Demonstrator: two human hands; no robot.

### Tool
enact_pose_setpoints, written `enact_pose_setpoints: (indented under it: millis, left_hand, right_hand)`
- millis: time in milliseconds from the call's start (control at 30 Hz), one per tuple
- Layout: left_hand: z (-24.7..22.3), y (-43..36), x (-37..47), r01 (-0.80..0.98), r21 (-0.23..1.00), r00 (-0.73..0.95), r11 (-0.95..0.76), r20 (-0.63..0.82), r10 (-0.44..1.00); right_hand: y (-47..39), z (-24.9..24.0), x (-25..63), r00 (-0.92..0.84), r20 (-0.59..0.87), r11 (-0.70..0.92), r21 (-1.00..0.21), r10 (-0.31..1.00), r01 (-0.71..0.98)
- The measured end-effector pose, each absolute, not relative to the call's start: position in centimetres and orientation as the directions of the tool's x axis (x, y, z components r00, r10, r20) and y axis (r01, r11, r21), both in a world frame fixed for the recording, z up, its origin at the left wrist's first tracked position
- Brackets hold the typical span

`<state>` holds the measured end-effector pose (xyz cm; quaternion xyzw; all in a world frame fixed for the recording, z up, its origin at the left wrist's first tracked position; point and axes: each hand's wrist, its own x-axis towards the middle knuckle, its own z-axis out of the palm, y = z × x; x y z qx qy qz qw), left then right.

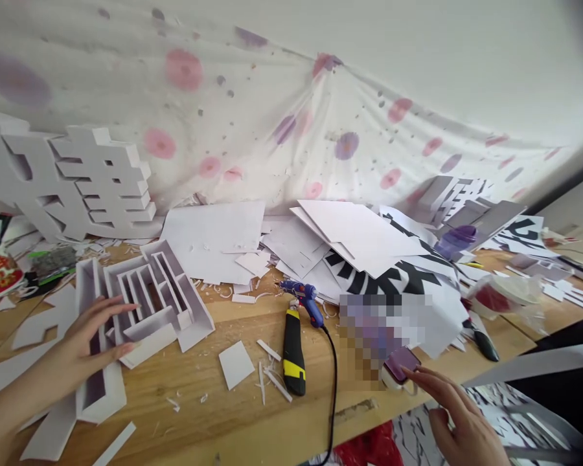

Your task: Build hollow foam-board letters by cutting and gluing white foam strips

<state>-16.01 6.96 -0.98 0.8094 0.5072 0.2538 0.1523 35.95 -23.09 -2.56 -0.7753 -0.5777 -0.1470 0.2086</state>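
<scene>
My left hand [90, 333] rests with fingers stretched and apart on a white foam-board letter frame [148, 294], which has upright strips forming narrow channels. Beside it, under my wrist, lies a long open white box section [102, 395]. At the lower right, my right hand [454, 411] reaches over the table edge, its index finger extended to the purple lower part of a phone [401, 364]; the rest of that phone is blurred out. Between both hands are a blue glue gun [301, 294] with a black cord and a black-and-yellow utility knife [294, 353].
White sheets [359, 233] and printed black-character paper [418, 278] pile up at the back. A finished white character [72, 181] leans against the patterned curtain [272, 110]. Foam scraps [236, 364] litter the wooden table [189, 401]. A lidded container [502, 294] stands right.
</scene>
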Motion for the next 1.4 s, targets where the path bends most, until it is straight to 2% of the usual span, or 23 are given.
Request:
enact_pose_setpoints:
  millis: [133, 267, 500, 667, 867, 1200, 1400]
  left_hand:
    - [-1.0, 7.0, -16.2, 0.754, 0.497, 0.369, -0.429, 0.22, 0.903]
    - [-1.0, 6.6, -15.8, 0.748, 0.514, 0.339, -0.419, 0.247, 0.908]
    - [-0.9, 6.2, -15.4, 0.733, 0.552, 0.328, -0.398, 0.226, 0.917]
    - [-1.0, 6.4, -15.6, 0.75, 0.514, 0.343, -0.417, 0.236, 0.909]
    - [-2.3, 7.8, -17.0, 0.762, 0.488, 0.375, -0.426, 0.204, 0.904]
    - [-1.7, 6.9, -15.9, 0.727, 0.542, 0.319, -0.422, 0.278, 0.906]
    - [-2.0, 6.9, -16.0, 0.73, 0.552, 0.312, -0.402, 0.253, 0.916]
  right_hand:
    - [-22.8, -2.0, 35.0, 0.321, 0.45, -0.265, -0.184, 0.833, 0.946]
    - [-22.0, -1.1, 34.8, 0.346, 0.455, -0.296, -0.18, 0.821, 0.938]
    - [-19.9, -1.3, 36.5, 0.278, 0.467, -0.268, -0.089, 0.839, 0.959]
    - [-21.0, -1.7, 36.9, 0.224, 0.542, -0.239, -0.044, 0.81, 0.97]
    - [-22.9, -2.7, 37.2, 0.139, 0.522, -0.163, 0.0, 0.842, 0.987]
    - [-20.2, -1.7, 36.5, 0.189, 0.532, -0.201, -0.036, 0.825, 0.979]
    - [-17.7, -1.2, 35.6, 0.283, 0.472, -0.264, -0.109, 0.835, 0.958]
